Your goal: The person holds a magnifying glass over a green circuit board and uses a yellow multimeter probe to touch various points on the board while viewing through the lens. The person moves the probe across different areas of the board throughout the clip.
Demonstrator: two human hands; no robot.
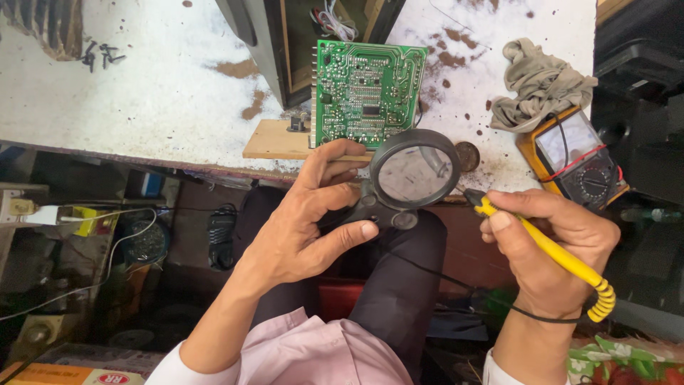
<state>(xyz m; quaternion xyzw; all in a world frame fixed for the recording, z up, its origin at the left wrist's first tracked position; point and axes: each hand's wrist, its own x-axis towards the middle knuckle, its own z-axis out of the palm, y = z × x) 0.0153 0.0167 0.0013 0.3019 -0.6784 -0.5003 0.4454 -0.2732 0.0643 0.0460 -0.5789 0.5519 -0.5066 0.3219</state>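
A green circuit board (pixel 365 91) lies solder side up on a small wooden block (pixel 274 140) at the edge of a white, rust-stained workbench (pixel 142 93). My left hand (pixel 306 221) holds a black magnifying glass (pixel 415 173) by its handle, with the lens just below the board's lower right corner. My right hand (pixel 552 249) grips a yellow-handled soldering iron (pixel 548 246) like a pen. Its dark tip points toward the lens rim, and its coiled yellow strain relief and black cord trail off by my wrist.
An orange analog multimeter (pixel 578 157) with red and black leads sits at the bench's right, a crumpled grey rag (pixel 540 82) behind it. A dark open device case (pixel 285 36) stands behind the board. Several screws (pixel 100 53) lie far left. Cluttered parts and cables fill the floor below.
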